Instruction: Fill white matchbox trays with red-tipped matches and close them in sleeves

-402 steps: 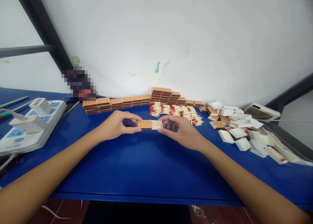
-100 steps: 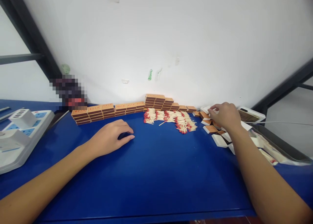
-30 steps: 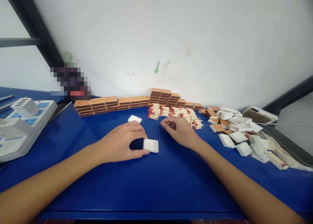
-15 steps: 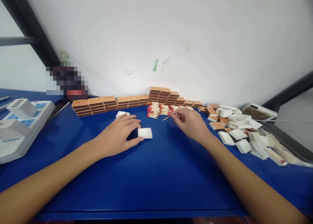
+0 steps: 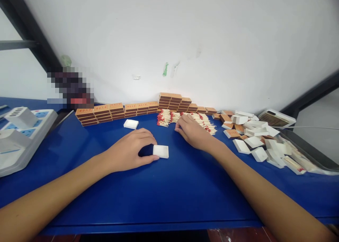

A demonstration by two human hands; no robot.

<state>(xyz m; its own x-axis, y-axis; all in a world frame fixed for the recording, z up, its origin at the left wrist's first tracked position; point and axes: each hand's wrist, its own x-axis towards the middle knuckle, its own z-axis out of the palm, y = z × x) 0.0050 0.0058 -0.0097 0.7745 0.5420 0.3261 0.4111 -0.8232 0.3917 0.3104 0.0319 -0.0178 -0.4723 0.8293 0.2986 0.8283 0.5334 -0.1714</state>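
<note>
My left hand [image 5: 132,148] rests on the blue table, thumb and fingers closed on the left end of a white matchbox tray [image 5: 162,151]. Behind that hand lies another white matchbox tray [image 5: 131,124], apart from it. My right hand [image 5: 191,129] is in front of the pile of loose red-tipped matches [image 5: 163,118], hiding part of it. Its fingers are bent and pressed together; whatever they hold is hidden from view.
Stacked brown matchboxes [image 5: 169,100] line the wall. At right, a heap of white trays and covers [image 5: 254,132] lies beside a phone-like object [image 5: 277,118] and a dark tray [image 5: 309,148]. A power strip [image 5: 39,143] with plugs is at left on the blue table [image 5: 148,199].
My left hand has slid the white tray a little nearer and to the right, uncovering the other tray. My right hand has come left from the matches; the match seen at its fingertips is out of sight.
</note>
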